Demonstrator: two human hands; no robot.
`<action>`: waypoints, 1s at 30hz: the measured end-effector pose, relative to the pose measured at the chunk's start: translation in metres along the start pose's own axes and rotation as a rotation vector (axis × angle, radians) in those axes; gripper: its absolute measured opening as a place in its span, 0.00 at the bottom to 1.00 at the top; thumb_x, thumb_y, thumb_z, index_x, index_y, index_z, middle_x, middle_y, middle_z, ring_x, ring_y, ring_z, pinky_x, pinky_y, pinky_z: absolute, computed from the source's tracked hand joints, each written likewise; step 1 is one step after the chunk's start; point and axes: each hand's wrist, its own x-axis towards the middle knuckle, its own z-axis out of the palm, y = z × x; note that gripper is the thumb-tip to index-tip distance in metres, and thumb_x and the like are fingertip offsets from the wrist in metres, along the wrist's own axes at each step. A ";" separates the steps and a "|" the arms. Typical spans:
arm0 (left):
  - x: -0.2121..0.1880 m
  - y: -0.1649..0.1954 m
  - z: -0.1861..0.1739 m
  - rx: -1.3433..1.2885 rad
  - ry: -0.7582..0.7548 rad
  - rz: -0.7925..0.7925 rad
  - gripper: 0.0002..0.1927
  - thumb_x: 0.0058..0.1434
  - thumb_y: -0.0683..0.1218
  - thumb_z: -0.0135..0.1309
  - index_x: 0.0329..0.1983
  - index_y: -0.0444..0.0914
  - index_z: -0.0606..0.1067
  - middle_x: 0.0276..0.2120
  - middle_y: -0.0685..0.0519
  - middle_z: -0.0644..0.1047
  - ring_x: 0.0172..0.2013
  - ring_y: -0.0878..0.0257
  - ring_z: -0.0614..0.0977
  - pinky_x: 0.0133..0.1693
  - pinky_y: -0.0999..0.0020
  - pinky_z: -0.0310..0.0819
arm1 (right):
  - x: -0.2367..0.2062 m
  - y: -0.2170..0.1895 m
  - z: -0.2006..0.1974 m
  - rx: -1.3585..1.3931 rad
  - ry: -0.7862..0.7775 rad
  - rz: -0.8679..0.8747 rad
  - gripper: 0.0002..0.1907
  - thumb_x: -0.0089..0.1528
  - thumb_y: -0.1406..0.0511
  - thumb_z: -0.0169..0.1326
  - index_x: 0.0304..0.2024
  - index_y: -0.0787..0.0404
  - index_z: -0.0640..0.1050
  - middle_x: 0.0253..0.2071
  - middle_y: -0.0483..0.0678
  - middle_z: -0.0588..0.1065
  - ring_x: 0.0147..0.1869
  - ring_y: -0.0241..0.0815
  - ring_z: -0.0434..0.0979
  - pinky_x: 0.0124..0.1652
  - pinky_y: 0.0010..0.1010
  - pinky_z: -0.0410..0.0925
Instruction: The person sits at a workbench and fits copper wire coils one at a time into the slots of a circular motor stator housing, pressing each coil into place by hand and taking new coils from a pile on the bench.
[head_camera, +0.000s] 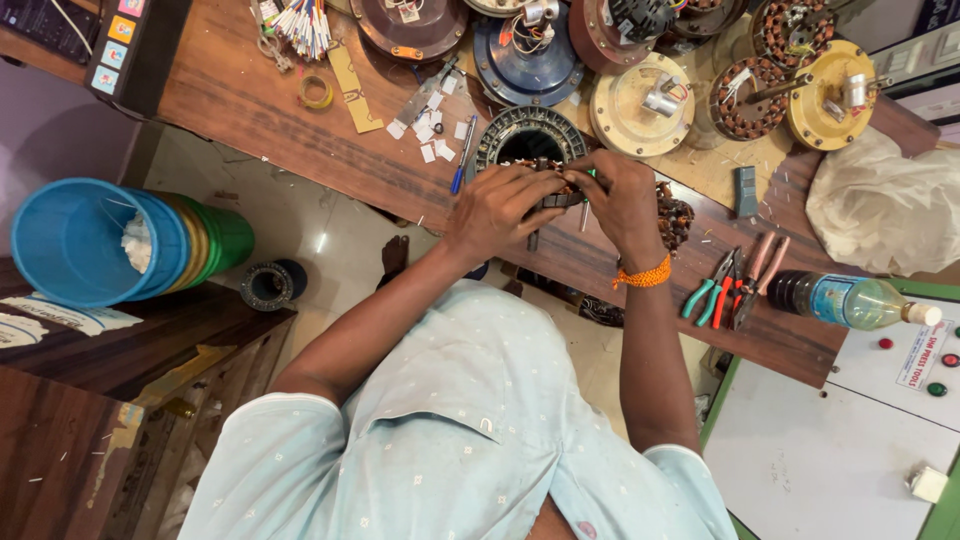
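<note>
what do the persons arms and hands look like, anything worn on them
Both arms are bare from the upper arm down, coming out of the short sleeves of a pale blue shirt with a small dotted pattern. The right hand has an orange thread band tied around its wrist. The left hand shows no band, watch or glove, and no rings can be made out on either hand.

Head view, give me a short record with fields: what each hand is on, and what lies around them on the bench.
left hand: on the ring-shaped motor stator, fingers bent over its near rim
right hand: on the same rim, meeting the left; orange wrist thread
surface: wooden workbench
nearby: blue pen, pliers, plastic bottle
floor: stacked buckets
</note>
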 end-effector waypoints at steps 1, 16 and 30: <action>0.002 0.000 -0.003 -0.027 -0.012 -0.005 0.19 0.62 0.54 0.64 0.52 0.40 0.80 0.47 0.52 0.83 0.49 0.57 0.84 0.48 0.60 0.75 | 0.002 0.001 -0.001 -0.013 0.006 -0.027 0.05 0.62 0.69 0.66 0.39 0.64 0.82 0.33 0.52 0.79 0.33 0.46 0.79 0.34 0.34 0.69; 0.033 -0.048 0.025 -0.887 -0.327 -0.597 0.10 0.59 0.42 0.63 0.44 0.37 0.83 0.38 0.53 0.84 0.39 0.67 0.83 0.43 0.70 0.77 | 0.006 -0.021 0.007 -0.022 0.152 -0.081 0.09 0.62 0.67 0.68 0.37 0.64 0.79 0.31 0.49 0.76 0.31 0.42 0.74 0.32 0.33 0.65; 0.047 -0.073 -0.002 -0.565 -0.398 0.058 0.09 0.59 0.40 0.65 0.42 0.43 0.84 0.39 0.56 0.85 0.39 0.61 0.87 0.40 0.66 0.82 | -0.074 -0.028 0.079 0.599 0.344 0.519 0.11 0.68 0.65 0.60 0.35 0.64 0.73 0.22 0.32 0.61 0.25 0.23 0.53 0.26 0.23 0.46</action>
